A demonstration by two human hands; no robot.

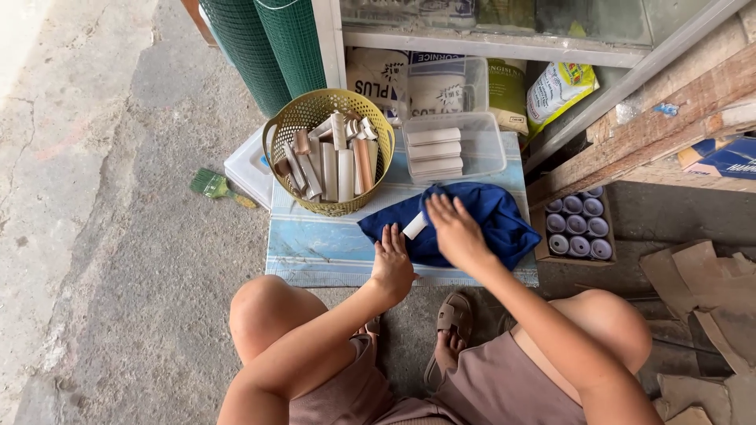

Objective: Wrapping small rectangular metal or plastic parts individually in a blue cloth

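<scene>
Yellow basket (293,126) — pipe pieces (331,161); clear tub (490,145) — white blocks (434,153).

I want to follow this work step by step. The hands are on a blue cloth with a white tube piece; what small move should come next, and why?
Probably rub the white tube piece along the blue cloth. The right hand lies on it at the cloth's edge, the left hand presses the cloth flat, and similar pieces sit in the clear box.
</scene>
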